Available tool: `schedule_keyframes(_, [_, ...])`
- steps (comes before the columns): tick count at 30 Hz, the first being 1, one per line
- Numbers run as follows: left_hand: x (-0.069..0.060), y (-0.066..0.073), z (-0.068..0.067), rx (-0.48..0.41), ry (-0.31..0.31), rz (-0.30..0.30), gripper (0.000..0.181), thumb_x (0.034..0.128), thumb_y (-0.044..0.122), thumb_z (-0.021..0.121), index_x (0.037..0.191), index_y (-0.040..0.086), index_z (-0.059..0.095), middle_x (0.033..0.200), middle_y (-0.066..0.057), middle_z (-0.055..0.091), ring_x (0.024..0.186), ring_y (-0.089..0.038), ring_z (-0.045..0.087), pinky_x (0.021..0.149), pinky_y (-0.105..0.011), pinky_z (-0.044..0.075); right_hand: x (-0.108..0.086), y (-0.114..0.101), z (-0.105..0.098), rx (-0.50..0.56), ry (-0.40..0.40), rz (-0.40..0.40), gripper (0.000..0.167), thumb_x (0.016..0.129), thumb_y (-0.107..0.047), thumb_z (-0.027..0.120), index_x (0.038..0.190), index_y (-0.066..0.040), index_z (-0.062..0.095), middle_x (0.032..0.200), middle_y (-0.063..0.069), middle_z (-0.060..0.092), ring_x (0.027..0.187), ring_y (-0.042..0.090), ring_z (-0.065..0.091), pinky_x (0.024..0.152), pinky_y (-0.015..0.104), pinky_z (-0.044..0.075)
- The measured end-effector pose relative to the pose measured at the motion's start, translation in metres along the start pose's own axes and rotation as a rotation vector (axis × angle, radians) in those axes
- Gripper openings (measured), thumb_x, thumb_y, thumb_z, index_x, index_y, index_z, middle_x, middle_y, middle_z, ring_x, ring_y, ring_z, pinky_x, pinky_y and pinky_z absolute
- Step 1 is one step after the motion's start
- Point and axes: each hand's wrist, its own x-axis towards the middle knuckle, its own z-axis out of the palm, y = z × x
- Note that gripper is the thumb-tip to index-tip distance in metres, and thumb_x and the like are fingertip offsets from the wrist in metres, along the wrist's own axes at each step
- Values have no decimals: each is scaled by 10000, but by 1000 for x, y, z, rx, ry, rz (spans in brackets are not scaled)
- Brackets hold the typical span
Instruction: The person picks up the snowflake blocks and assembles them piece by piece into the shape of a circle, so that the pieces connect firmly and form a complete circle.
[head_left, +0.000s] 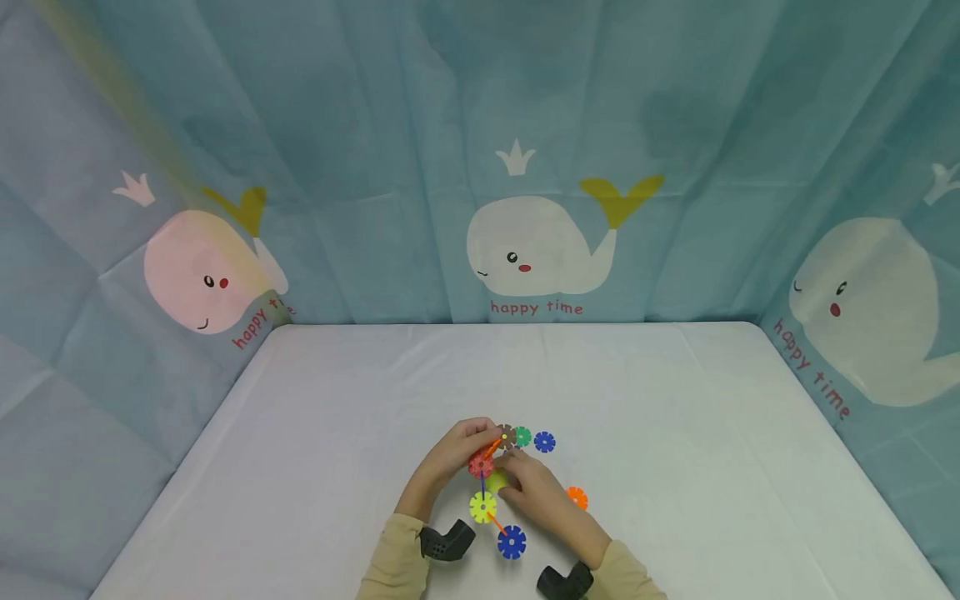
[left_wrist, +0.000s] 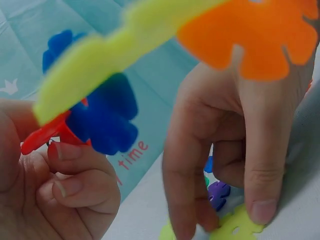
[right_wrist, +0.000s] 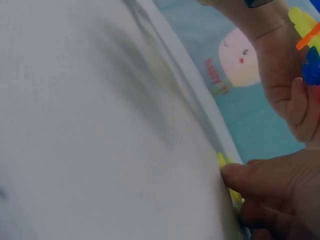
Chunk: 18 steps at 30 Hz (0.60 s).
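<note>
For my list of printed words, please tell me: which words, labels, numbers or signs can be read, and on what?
"happy time": cloth backdrop, below the middle whale print.
"happy time": backdrop, below the right-hand whale print.
"happy ti_e": backdrop, below the left-hand whale print; one letter unclear.
"time": backdrop, left wrist view; the rest is hidden.
"happy": backdrop, right wrist view; what follows is too blurred.
Slotted discs: no readable text.

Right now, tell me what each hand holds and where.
Left hand: the chain of joined discs, by its red disc. Right hand: a yellow disc, pinched at its edge.
</note>
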Motion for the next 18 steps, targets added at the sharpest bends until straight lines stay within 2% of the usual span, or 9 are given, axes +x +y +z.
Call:
schedule_keyframes(2, [0, -2, 0, 0, 10, -4, 285, 940, 169, 453, 820, -86, 497, 621, 23, 457, 517, -71, 390, 484, -198, 333, 0, 0, -1, 31, -29, 1, 298, 750, -52, 686, 1039, -44, 615, 963, 13, 565, 680, 57, 435, 612, 211, 411])
schedule_keyframes(6, [1, -3, 0, -1, 27, -5, 258, 934, 209, 467, 798, -6, 511, 613, 20, 444, 505, -79, 369, 473, -201, 316, 0, 5, -8, 132, -54, -2, 153, 779, -44, 659, 931, -58, 650, 845, -23, 569, 681, 48, 460, 620, 212, 425])
schedule_keyframes(8, [1, -3, 2, 1, 26, -12, 250, 929, 218, 476, 789, 13, 510, 612, 21, 440, 502, -79, 365, 471, -202, 313, -2, 8, -16, 253, -3, 49, 111, 796, -42, 648, 906, -52, 646, 789, -7, 579, 627, 69, 492, 565, 227, 438])
schedule_keyframes(11, [1, -4, 4, 11, 25, -30, 251, 922, 234, 486, 786, 24, 510, 619, 24, 443, 501, -77, 370, 472, -201, 316, -4, 9, -33, 460, 164, 170, 131, 793, -34, 657, 913, -27, 604, 748, 31, 574, 563, 147, 517, 512, 262, 446])
schedule_keyframes(14, [2, -6, 6, 17, 25, -36, 250, 919, 237, 488, 798, 20, 519, 630, 22, 455, 504, -70, 377, 472, -198, 322, -4, 5, -50, 595, 297, 231, 120, 789, -2, 653, 874, 2, 569, 754, 83, 590, 600, 266, 558, 543, 288, 471])
schedule_keyframes(16, [3, -7, 7, 15, 12, -24, 248, 925, 222, 477, 814, 4, 520, 635, 15, 465, 505, -66, 382, 471, -195, 326, -3, 0, -59, 623, 308, 226, 89, 795, 18, 640, 843, 23, 565, 781, 122, 608, 661, 330, 576, 593, 292, 485])
schedule_keyframes(18, [5, -9, 9, 5, -4, -13, 244, 935, 204, 459, 822, -4, 518, 633, 12, 469, 501, -64, 385, 467, -192, 329, -3, -6, -66, 638, 287, 214, 62, 802, 38, 623, 822, 51, 566, 806, 162, 618, 706, 373, 583, 627, 304, 491])
